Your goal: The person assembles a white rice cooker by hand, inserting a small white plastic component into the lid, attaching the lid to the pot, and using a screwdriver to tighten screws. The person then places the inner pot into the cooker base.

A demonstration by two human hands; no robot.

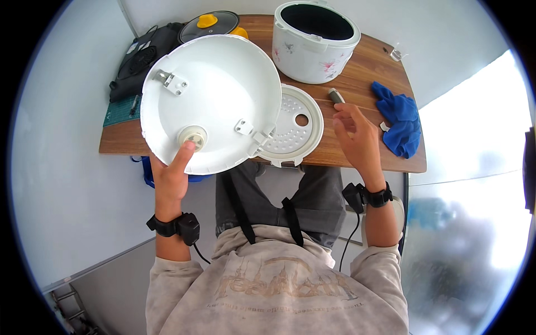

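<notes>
My left hand (pixel 172 178) grips the near edge of a white round rice cooker lid shell (pixel 223 89), with its hollow inside turned up. The thumb rests on a cream round valve piece (pixel 192 138) in the shell. A metal bracket (pixel 171 82) and a hinge part (pixel 258 142) sit on its inner side. My right hand (pixel 357 137) hovers over the table's right part with half-curled fingers, thumb and fingers apart. Just past its fingertips is a short grey tool handle (pixel 336 96); whether they touch cannot be told. A perforated inner lid plate (pixel 304 139) lies partly under the shell.
The white flowered rice cooker body (pixel 312 56) stands open at the table's back. A blue cloth (pixel 403 123) lies at the right, near a small clear item (pixel 396 54). Behind the shell are a black case (pixel 134 70), a green mat (pixel 118 114) and a glass lid with yellow knob (pixel 207 21).
</notes>
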